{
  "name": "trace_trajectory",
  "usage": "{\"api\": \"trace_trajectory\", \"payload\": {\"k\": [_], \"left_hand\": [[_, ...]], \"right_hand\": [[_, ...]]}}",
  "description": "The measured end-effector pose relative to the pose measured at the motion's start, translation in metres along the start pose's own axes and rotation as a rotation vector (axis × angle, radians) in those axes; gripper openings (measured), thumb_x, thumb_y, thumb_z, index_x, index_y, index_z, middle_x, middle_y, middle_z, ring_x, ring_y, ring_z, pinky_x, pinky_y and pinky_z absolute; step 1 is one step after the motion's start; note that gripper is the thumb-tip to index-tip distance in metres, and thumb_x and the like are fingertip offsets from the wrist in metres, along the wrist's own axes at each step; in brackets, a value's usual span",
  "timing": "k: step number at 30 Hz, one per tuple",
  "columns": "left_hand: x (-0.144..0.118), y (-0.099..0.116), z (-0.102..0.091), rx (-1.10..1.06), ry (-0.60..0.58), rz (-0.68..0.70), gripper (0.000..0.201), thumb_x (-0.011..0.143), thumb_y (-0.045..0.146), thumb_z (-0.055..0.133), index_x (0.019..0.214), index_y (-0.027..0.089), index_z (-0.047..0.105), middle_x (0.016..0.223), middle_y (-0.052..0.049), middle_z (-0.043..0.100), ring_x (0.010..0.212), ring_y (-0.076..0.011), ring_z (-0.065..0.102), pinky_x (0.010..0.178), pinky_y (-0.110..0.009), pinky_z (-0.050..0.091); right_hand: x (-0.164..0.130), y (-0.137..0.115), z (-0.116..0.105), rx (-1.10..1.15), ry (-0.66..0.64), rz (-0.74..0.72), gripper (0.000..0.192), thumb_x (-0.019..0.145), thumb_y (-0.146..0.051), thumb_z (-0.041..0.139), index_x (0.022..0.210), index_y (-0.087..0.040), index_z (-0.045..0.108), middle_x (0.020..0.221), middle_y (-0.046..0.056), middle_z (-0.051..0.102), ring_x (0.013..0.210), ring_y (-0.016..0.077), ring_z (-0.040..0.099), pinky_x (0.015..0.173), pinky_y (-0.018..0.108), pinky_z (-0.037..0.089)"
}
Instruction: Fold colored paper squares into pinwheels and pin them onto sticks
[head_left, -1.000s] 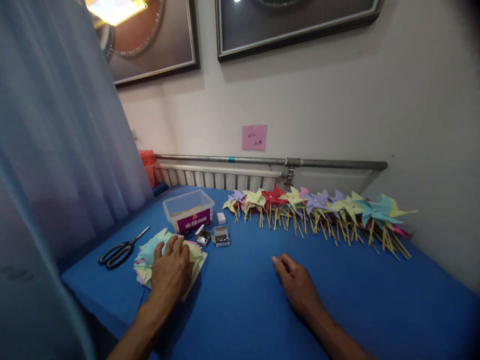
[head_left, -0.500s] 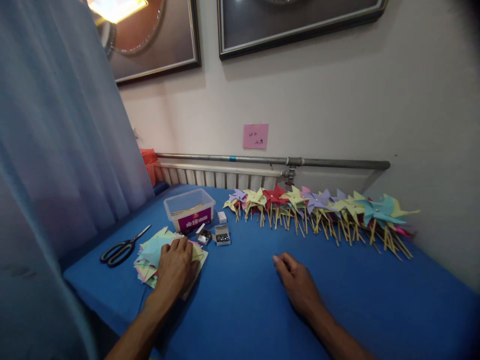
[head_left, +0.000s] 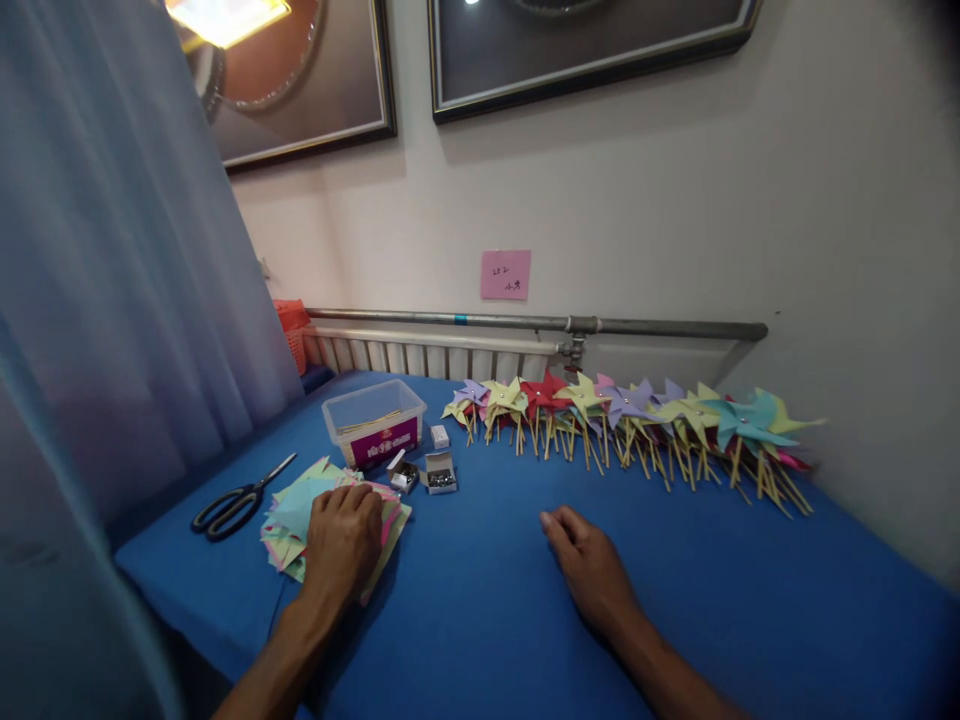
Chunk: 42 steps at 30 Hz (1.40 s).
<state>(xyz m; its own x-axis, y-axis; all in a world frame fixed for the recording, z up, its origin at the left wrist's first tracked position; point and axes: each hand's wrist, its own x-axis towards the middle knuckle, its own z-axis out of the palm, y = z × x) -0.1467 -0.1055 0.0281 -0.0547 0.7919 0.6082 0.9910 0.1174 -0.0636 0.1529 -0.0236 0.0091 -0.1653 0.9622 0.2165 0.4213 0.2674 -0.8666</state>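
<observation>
Nearest, left hand [head_left: 341, 540] palm-down w/ fingers curled, pressing on stack of coloured paper squares [head_left: 296, 510] at left of blue table [head_left: 487, 610]. Right hand [head_left: 589, 565] flat on cloth, loosely open, gripping nothing. Scissors [head_left: 236, 503] just left of stack. Beyond: small pin boxes [head_left: 424, 472], clear plastic tub [head_left: 373, 420]. Farthest, row of pinwheels [head_left: 630, 420] along wall.

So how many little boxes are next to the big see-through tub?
3. One closed white box sits right of the tub, and two open ones lie just in front, near the paper stack under the left hand.
</observation>
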Motion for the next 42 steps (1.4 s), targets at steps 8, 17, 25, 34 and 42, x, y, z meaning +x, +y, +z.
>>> {"api": "trace_trajectory", "payload": {"k": [8,17,25,34,42], "left_hand": [[0.019,-0.003,-0.013,-0.176,0.289,-0.063,0.024,0.094,0.024,0.048,0.101,0.019,0.071,0.110,-0.010,0.073,0.103,-0.0242,0.062,0.097,-0.040,0.039],[0.049,0.061,-0.014,-1.421,-0.052,-0.764,0.031,0.075,0.045,0.069,0.088,0.017,0.072,0.069,0.000,0.068,0.062,-0.0158,0.060,0.058,-0.025,0.045],[0.083,0.156,0.018,-2.005,-0.435,-0.899,0.025,0.057,0.027,0.081,0.063,0.013,0.062,0.051,0.002,0.056,0.045,-0.0096,0.051,0.050,-0.023,0.042],[0.064,0.176,0.048,-2.158,-0.694,-0.897,0.030,0.068,0.039,0.078,0.070,0.013,0.063,0.062,-0.002,0.063,0.056,-0.0137,0.057,0.059,-0.026,0.045],[0.072,0.162,0.045,-2.144,-0.862,-0.767,0.046,0.073,0.057,0.071,0.072,0.012,0.065,0.066,-0.007,0.066,0.059,-0.0167,0.059,0.061,-0.027,0.044]], "right_hand": [[0.000,0.001,-0.001,0.017,0.017,-0.018,0.040,0.088,-0.052,0.046,0.062,-0.024,0.037,0.057,-0.006,0.034,0.055,0.0135,0.035,0.054,0.025,0.030],[0.001,0.002,0.000,0.081,0.023,-0.012,0.039,0.088,-0.053,0.047,0.063,-0.024,0.042,0.055,-0.006,0.040,0.053,0.0135,0.040,0.052,0.026,0.034],[0.010,0.013,0.002,0.449,-0.010,-0.007,0.038,0.082,-0.055,0.061,0.098,-0.021,0.061,0.089,0.006,0.068,0.076,0.0205,0.064,0.067,0.031,0.051],[0.015,0.017,-0.007,0.283,0.085,0.052,0.038,0.080,-0.057,0.060,0.069,-0.021,0.053,0.058,-0.006,0.048,0.055,0.0136,0.044,0.053,0.025,0.038],[0.016,0.018,-0.011,0.283,0.076,0.080,0.037,0.081,-0.057,0.059,0.072,-0.021,0.054,0.061,-0.004,0.053,0.057,0.0152,0.049,0.053,0.025,0.041]]}}
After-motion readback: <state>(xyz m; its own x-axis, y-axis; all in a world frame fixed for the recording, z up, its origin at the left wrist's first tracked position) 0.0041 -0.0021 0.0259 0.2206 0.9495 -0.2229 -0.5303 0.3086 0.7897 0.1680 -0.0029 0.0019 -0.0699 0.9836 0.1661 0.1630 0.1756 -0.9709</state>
